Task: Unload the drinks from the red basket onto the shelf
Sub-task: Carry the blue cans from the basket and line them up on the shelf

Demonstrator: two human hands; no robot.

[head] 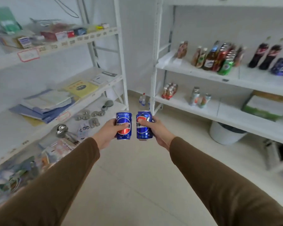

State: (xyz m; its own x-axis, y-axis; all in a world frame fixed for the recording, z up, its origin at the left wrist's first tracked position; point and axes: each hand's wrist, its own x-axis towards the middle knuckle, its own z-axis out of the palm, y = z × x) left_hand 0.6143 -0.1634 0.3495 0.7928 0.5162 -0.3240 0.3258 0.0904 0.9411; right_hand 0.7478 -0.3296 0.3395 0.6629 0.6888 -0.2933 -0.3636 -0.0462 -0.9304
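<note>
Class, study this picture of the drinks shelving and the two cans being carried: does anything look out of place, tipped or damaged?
Nothing clearly stands out. The left hand and right hand each hold an upright blue Pepsi can, undented and close together. Bottles on the drinks shelf appear tilted, but that seems to be wide-angle distortion and blur.

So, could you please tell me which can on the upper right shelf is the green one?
It is the green can at the front of the bottle cluster, nearest the shelf edge; the red cans stand beside and behind it.
</note>
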